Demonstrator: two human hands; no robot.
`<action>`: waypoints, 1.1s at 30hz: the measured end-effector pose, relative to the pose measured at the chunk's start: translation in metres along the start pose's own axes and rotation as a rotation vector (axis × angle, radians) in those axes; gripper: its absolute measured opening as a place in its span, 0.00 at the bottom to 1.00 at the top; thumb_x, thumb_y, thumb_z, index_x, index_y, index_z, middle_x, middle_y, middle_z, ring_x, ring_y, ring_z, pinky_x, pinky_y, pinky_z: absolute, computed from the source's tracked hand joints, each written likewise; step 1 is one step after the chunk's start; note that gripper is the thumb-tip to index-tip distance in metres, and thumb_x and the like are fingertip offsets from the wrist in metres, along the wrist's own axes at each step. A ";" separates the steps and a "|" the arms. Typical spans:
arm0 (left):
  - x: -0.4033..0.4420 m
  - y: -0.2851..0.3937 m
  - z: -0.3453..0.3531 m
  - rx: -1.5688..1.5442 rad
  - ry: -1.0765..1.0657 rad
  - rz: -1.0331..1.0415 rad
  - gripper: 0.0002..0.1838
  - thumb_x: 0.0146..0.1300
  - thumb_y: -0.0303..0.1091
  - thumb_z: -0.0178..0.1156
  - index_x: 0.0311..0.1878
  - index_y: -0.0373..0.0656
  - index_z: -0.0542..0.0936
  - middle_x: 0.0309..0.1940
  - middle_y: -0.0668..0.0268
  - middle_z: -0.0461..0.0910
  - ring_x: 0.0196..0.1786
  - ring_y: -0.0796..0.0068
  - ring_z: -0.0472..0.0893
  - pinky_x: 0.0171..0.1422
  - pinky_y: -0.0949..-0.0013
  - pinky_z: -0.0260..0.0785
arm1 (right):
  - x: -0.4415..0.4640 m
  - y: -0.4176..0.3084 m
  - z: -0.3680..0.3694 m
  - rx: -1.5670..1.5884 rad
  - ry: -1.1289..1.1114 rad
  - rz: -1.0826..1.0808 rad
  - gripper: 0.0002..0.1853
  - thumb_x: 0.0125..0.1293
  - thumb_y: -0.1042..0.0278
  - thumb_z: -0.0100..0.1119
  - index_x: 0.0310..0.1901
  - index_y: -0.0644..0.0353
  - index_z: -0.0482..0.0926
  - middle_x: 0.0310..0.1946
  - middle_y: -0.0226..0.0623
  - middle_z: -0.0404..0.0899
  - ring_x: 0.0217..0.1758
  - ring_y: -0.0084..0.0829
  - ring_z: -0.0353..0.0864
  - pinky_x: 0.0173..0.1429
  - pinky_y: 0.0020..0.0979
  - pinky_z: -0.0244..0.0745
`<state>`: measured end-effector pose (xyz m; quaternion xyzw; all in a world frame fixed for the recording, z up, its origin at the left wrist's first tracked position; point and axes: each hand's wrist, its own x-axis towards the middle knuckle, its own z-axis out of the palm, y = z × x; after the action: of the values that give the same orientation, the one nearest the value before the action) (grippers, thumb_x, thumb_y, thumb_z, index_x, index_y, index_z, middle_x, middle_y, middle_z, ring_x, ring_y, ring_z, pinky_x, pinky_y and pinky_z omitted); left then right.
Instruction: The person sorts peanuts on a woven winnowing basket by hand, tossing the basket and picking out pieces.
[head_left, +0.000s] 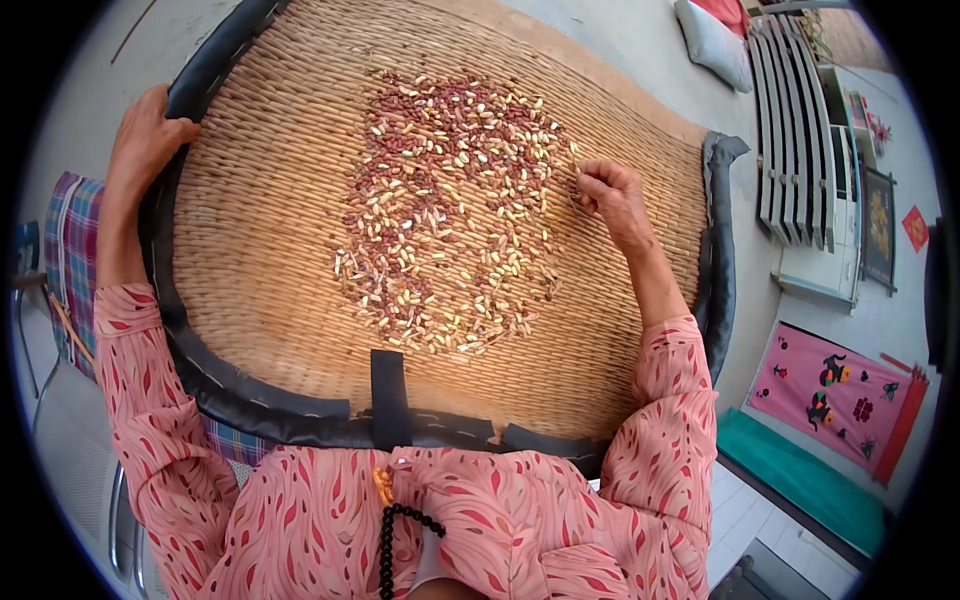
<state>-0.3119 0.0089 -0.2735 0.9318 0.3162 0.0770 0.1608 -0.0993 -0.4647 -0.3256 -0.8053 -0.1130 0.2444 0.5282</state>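
Note:
A large woven winnowing basket (270, 210) with a black padded rim fills the middle of the view. Dark red and pale cream beans (450, 190) lie spread over its weave, with bits of dry husk among them. On the far left side, my left hand (150, 140) is closed around the basket's rim, thumb over the top. My right hand (615, 195) is above the weave at the right edge of the beans. Its thumb and forefinger are pinched together at a thin, dry, brownish scrap (576, 172), too small to name for certain.
A black strap (389, 398) hangs over the near rim. Left are a plaid cloth (80, 235) and a metal seat (75, 450). A pale pillow (713, 45), a slatted white rack (790, 130) and a pink patterned cloth (822, 395) stand beyond the right side.

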 end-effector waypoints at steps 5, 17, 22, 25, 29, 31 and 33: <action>-0.001 0.000 0.001 -0.038 -0.015 -0.013 0.23 0.44 0.38 0.63 0.40 0.29 0.74 0.34 0.46 0.76 0.38 0.51 0.77 0.44 0.57 0.67 | -0.008 -0.003 0.011 0.112 0.012 0.076 0.01 0.62 0.78 0.58 0.34 0.64 0.79 0.21 0.26 0.75 0.21 0.16 0.70 0.25 0.19 0.66; 0.004 -0.011 0.007 0.011 0.050 0.056 0.23 0.42 0.37 0.61 0.42 0.30 0.76 0.32 0.45 0.79 0.36 0.52 0.80 0.41 0.57 0.69 | -0.010 0.006 0.021 0.129 0.007 0.092 0.03 0.62 0.81 0.55 0.32 0.64 0.75 0.21 0.27 0.72 0.19 0.17 0.69 0.21 0.20 0.65; 0.005 -0.013 0.009 0.044 0.044 0.050 0.24 0.43 0.37 0.61 0.42 0.29 0.76 0.33 0.44 0.79 0.35 0.52 0.80 0.41 0.58 0.69 | -0.013 0.007 0.026 0.153 0.006 0.094 0.02 0.63 0.80 0.55 0.32 0.66 0.75 0.19 0.29 0.72 0.17 0.18 0.69 0.19 0.20 0.67; 0.004 -0.012 0.008 0.060 0.049 0.048 0.24 0.43 0.37 0.61 0.42 0.29 0.76 0.33 0.43 0.79 0.34 0.53 0.81 0.41 0.58 0.70 | -0.015 0.006 0.027 0.162 -0.001 0.115 0.02 0.63 0.80 0.55 0.33 0.66 0.75 0.20 0.28 0.71 0.17 0.17 0.68 0.19 0.20 0.67; 0.003 -0.014 0.010 0.045 0.101 0.086 0.25 0.43 0.37 0.62 0.43 0.29 0.75 0.32 0.44 0.79 0.33 0.53 0.81 0.40 0.58 0.70 | -0.017 0.002 0.027 0.200 -0.003 0.147 0.02 0.64 0.79 0.55 0.33 0.66 0.75 0.21 0.27 0.70 0.18 0.17 0.68 0.19 0.20 0.67; 0.002 -0.011 0.009 0.031 0.091 0.077 0.25 0.43 0.38 0.61 0.43 0.29 0.75 0.31 0.44 0.79 0.32 0.53 0.81 0.39 0.58 0.70 | -0.018 0.003 0.027 0.205 -0.026 0.152 0.03 0.65 0.79 0.55 0.33 0.66 0.75 0.21 0.27 0.70 0.18 0.16 0.67 0.19 0.20 0.67; 0.003 -0.012 0.009 0.024 0.082 0.069 0.25 0.42 0.38 0.61 0.43 0.29 0.75 0.31 0.44 0.79 0.32 0.54 0.81 0.39 0.58 0.70 | -0.021 0.000 0.028 0.205 -0.017 0.153 0.04 0.65 0.78 0.54 0.33 0.66 0.75 0.22 0.27 0.70 0.18 0.16 0.67 0.19 0.20 0.68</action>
<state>-0.3143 0.0169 -0.2862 0.9400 0.2913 0.1169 0.1339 -0.1319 -0.4516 -0.3291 -0.7511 -0.0302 0.3012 0.5867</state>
